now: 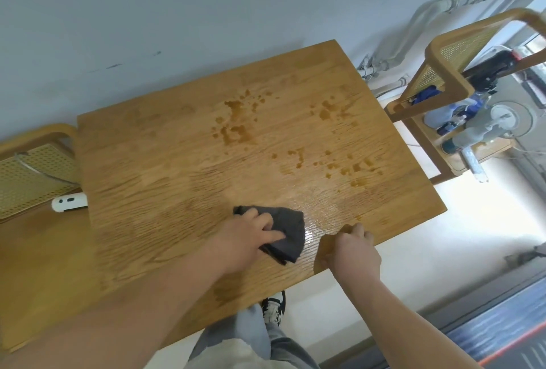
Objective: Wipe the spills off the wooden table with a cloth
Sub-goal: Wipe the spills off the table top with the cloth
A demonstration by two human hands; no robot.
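Note:
A wooden table (165, 179) fills the middle of the head view. Brown spills (236, 129) lie in patches across its far half, with more spots (351, 166) toward the right. A folded dark grey cloth (291, 231) lies flat on the near part of the table. My left hand (251, 234) presses down on the cloth's left side, fingers spread over it. My right hand (354, 247) rests as a closed fist on the table's near right edge, just right of the cloth, holding nothing. A wet sheen (313, 229) shows on the wood between cloth and fist.
A wooden chair with a cane back (449, 73) stands at the table's right end, with bottles and a dark object on its seat. Another cane chair (32, 173) stands at the left, a white device (69, 203) beside it. A wall runs behind. My shoe (273, 308) is under the table.

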